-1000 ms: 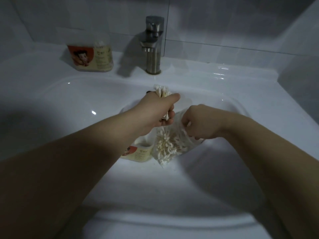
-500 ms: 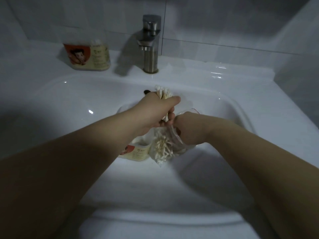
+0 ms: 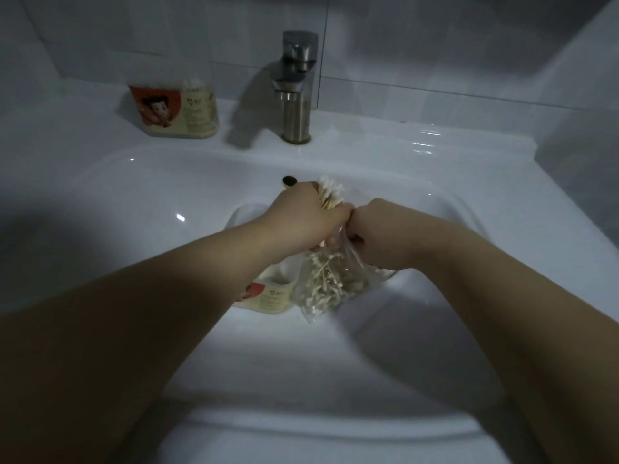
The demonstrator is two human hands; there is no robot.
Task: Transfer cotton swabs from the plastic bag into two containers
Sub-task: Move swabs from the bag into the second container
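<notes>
Head view, centre of frame: the left hand (image 3: 306,219) is clenched around a bundle of cotton swabs (image 3: 330,195), and the right hand (image 3: 382,234), touching it, pinches the mouth of the plastic bag (image 3: 330,283), which hangs below both hands with more swabs inside. The first container (image 3: 268,296) lies in the sink (image 3: 134,195) basin just left of the bag, apparently touching it. The second container (image 3: 177,112) stands on the ledge at upper left, near the faucet (image 3: 298,88).
</notes>
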